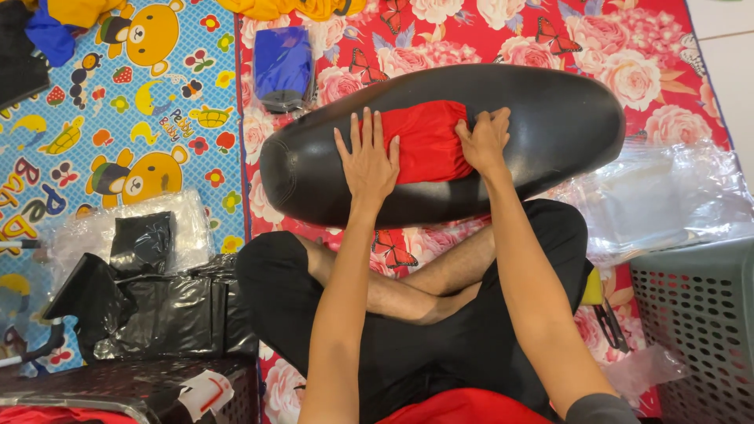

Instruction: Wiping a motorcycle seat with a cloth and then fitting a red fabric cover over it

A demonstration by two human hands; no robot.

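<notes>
A long black padded seat [550, 126] lies across a red flowered mat in front of my crossed legs. A folded red cloth [428, 141] rests on top of its middle. My left hand [367, 161] lies flat, fingers spread, on the cloth's left edge and the seat. My right hand [484, 140] pinches the cloth's right edge with bent fingers.
A blue folded cloth packet [283, 67] lies beyond the seat at the left. Black plastic bags [157, 306] are piled at my left on a cartoon bear mat. Clear plastic wrappers [660, 196] and a grey perforated basket [699, 314] sit at my right.
</notes>
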